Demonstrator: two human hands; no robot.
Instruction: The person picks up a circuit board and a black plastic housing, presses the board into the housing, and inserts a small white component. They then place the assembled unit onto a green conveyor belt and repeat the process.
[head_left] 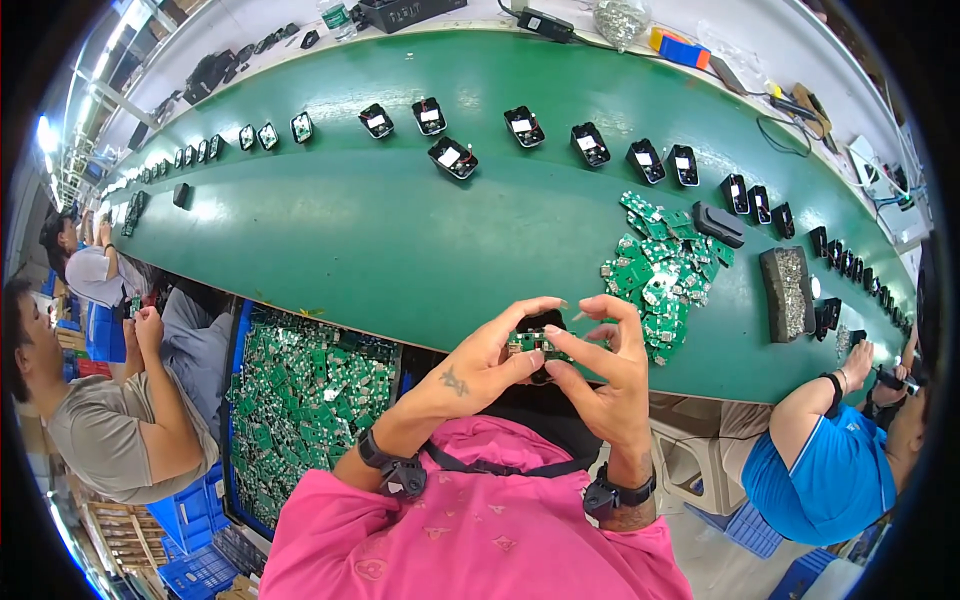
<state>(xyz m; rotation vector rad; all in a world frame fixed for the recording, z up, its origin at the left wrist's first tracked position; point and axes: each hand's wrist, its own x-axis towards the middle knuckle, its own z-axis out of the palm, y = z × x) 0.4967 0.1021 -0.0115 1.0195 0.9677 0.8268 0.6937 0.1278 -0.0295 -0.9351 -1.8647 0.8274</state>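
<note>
Between both hands, over the table's near edge, is a small green circuit board [528, 342]. Dark shapes show above and below it, and I cannot make out whether they belong to it. My left hand [487, 358] grips the board's left side, thumb across its front and fingers curled behind. From the right, my right hand [607, 372] pinches at the board's other end with thumb and index finger, its other fingers bent above. Just beyond my right hand lies a loose pile of green circuit boards [660, 275] on the table.
Black housings [524, 127] with white labels line the green table [400, 230]. A black case [718, 225] and a dark block of small metal parts [787, 295] lie right of the pile. At my left stands a bin of boards [300, 400]. Co-workers sit on both sides.
</note>
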